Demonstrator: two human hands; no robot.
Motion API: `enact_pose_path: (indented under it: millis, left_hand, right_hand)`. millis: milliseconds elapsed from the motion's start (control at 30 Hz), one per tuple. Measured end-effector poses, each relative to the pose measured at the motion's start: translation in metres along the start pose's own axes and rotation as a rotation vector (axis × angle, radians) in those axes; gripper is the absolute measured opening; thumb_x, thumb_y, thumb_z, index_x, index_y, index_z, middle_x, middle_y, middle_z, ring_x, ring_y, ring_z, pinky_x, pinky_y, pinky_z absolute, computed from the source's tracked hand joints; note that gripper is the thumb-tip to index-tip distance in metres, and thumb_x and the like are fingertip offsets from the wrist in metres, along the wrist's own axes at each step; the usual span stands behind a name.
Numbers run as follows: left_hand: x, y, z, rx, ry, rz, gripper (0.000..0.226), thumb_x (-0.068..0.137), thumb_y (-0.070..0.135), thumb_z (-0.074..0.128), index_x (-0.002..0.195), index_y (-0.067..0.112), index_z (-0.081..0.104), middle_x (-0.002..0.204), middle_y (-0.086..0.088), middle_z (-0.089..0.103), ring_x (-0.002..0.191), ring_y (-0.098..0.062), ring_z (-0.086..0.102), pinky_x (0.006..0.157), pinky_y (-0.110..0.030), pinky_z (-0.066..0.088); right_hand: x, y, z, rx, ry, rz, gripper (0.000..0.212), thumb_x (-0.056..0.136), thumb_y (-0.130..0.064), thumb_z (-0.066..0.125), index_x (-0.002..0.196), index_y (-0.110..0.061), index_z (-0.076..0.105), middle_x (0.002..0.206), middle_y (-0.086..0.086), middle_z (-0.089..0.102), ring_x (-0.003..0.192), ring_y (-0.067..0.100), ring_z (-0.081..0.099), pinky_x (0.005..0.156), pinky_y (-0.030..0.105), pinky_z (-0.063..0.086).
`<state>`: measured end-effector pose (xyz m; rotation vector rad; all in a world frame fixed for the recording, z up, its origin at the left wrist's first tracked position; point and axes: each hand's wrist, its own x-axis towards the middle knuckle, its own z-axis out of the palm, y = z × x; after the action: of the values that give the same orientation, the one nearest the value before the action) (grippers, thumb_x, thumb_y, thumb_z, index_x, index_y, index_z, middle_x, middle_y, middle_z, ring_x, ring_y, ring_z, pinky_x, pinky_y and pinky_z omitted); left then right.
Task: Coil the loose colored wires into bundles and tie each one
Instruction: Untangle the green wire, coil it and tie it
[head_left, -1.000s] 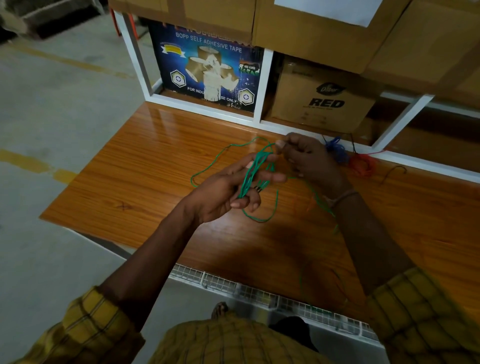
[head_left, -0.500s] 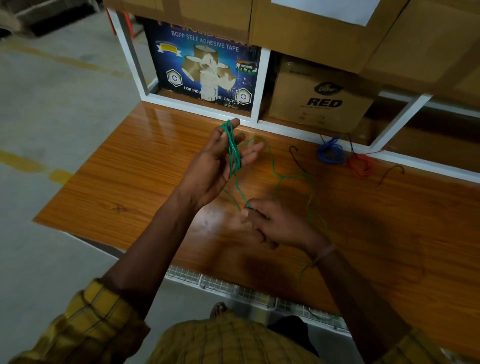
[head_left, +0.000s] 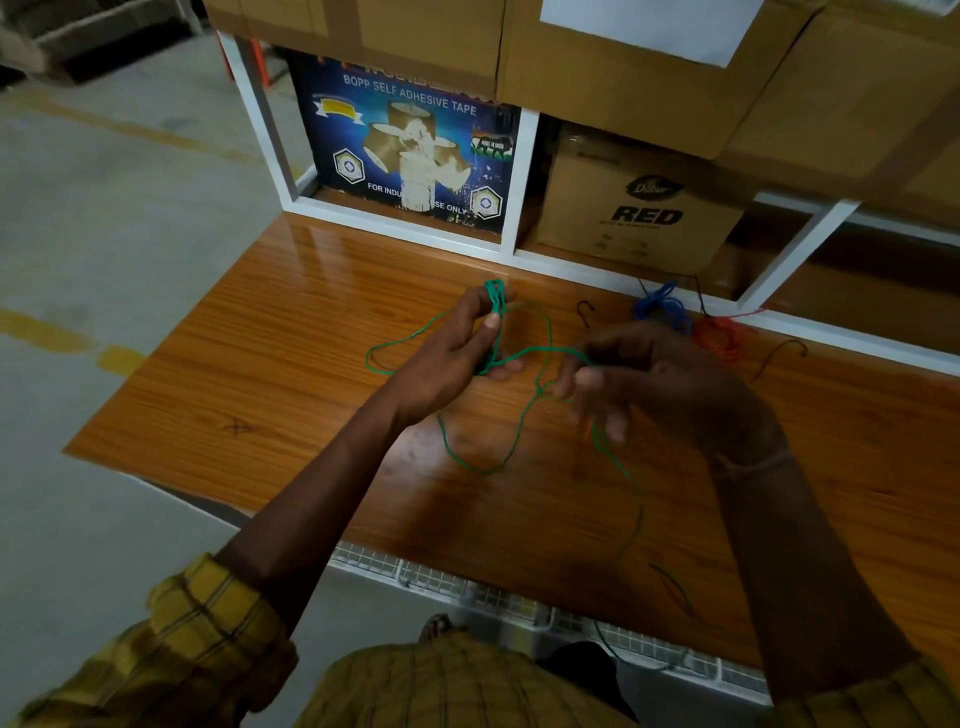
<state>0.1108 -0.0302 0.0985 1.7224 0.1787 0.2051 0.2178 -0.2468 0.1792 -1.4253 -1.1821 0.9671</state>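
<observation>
Wire — the green wire (head_left: 488, 470) — is partly wound as loops round the left hand (head_left: 457, 358), held over the table (head_left: 260, 364). The right hand (head_left: 649, 384), low by the front edge half a second ago, has risen beside the left, pinching the strand. Likely another turn coming; a long tail remains, nothing tied.

head cam | worn | faces fwd+down | close over table (head_left: 260, 374) | single view
</observation>
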Motion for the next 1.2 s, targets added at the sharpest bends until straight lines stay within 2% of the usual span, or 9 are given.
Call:
enact_pose_path:
  millis: [100, 200, 300, 533, 633, 733, 900, 1033, 1200]
  left_hand:
    - [-0.004, 0.003, 0.001, -0.043, -0.094, -0.042, 0.033, 0.116, 0.021, 0.035, 0.147, 0.012, 0.042, 0.141, -0.011, 0.055, 0.08, -0.032, 0.074, 0.063, -0.03, 0.054]
    - [-0.009, 0.002, 0.0, -0.172, -0.167, -0.082, 0.039, 0.114, 0.026, 0.037, 0.149, 0.01, 0.042, 0.137, -0.019, 0.058, 0.069, -0.029, 0.066, 0.057, -0.028, 0.045]
    - [-0.016, 0.005, 0.002, -0.312, -0.265, -0.094, 0.047, 0.11, 0.029, 0.038, 0.154, 0.01, 0.04, 0.146, -0.024, 0.052, 0.075, -0.029, 0.063, 0.058, -0.029, 0.04]
    - [-0.024, 0.02, 0.003, -0.526, -0.426, -0.047, 0.044, 0.115, 0.018, 0.029, 0.157, 0.008, 0.035, 0.155, -0.029, 0.042, 0.083, -0.03, 0.064, 0.059, -0.029, 0.041]
    - [-0.022, 0.025, 0.002, -0.581, -0.442, -0.006, 0.045, 0.114, 0.02, 0.029, 0.158, 0.009, 0.035, 0.153, -0.031, 0.043, 0.084, -0.031, 0.064, 0.059, -0.028, 0.043]
    - [-0.015, 0.029, 0.0, -0.654, -0.396, 0.04, 0.044, 0.114, 0.02, 0.026, 0.156, 0.012, 0.036, 0.15, -0.025, 0.045, 0.087, -0.029, 0.067, 0.061, -0.027, 0.046]
    - [0.003, 0.028, 0.0, -0.823, -0.128, 0.088, 0.035, 0.115, 0.023, 0.028, 0.147, 0.017, 0.041, 0.151, -0.019, 0.042, 0.114, -0.03, 0.068, 0.073, -0.029, 0.055]
    - [0.021, 0.027, 0.004, -0.607, 0.121, 0.085, 0.033, 0.116, 0.023, 0.027, 0.147, 0.02, 0.04, 0.154, -0.013, 0.039, 0.125, -0.033, 0.068, 0.088, -0.031, 0.056]
    - [0.032, 0.029, 0.005, -0.389, 0.191, 0.029, 0.031, 0.117, 0.023, 0.029, 0.146, 0.017, 0.039, 0.155, -0.013, 0.037, 0.117, -0.031, 0.072, 0.089, -0.036, 0.058]
  right_hand:
    - [0.006, -0.016, -0.02, 0.129, 0.106, -0.11, 0.026, 0.094, -0.037, 0.067, 0.096, -0.012, 0.072, 0.055, 0.001, 0.052, 0.041, 0.026, 0.041, 0.054, 0.031, 0.047]
    - [0.02, -0.017, -0.033, 0.331, 0.297, -0.2, 0.033, 0.103, -0.029, 0.047, 0.099, -0.007, 0.07, 0.05, -0.003, 0.032, 0.043, 0.011, 0.032, 0.054, 0.027, 0.043]
    - [0.043, -0.003, -0.041, 0.418, 0.451, -0.131, 0.037, 0.11, -0.023, 0.037, 0.099, -0.005, 0.067, 0.052, -0.006, 0.032, 0.043, 0.009, 0.019, 0.042, 0.021, 0.031]
    - [0.064, 0.057, -0.037, -0.084, 0.756, 0.13, 0.033, 0.107, -0.032, 0.052, 0.096, -0.007, 0.07, 0.062, -0.001, 0.04, 0.042, 0.004, 0.032, 0.04, 0.017, 0.025]
    - [0.062, 0.075, -0.019, -0.172, 0.697, 0.23, 0.028, 0.104, -0.027, 0.058, 0.097, -0.003, 0.071, 0.066, 0.011, 0.048, 0.043, 0.008, 0.037, 0.042, 0.022, 0.027]
    - [0.056, 0.087, 0.01, -0.161, 0.598, 0.303, 0.028, 0.104, -0.022, 0.057, 0.081, -0.012, 0.069, 0.061, 0.015, 0.053, 0.039, 0.009, 0.04, 0.043, 0.023, 0.029]
    - [0.042, 0.077, 0.053, -0.381, 0.362, 0.263, 0.033, 0.106, -0.033, 0.054, 0.087, -0.011, 0.07, 0.054, 0.006, 0.063, 0.035, 0.013, 0.051, 0.038, 0.024, 0.04]
    - [0.031, 0.056, 0.057, -0.562, 0.154, 0.174, 0.033, 0.099, -0.032, 0.066, 0.08, -0.005, 0.066, 0.053, 0.002, 0.061, 0.04, 0.007, 0.053, 0.043, 0.025, 0.04]
    - [0.014, 0.022, 0.028, -0.305, -0.032, 0.144, 0.01, 0.098, -0.016, 0.069, 0.097, -0.006, 0.071, 0.063, 0.011, 0.068, 0.051, 0.013, 0.064, 0.054, 0.028, 0.05]
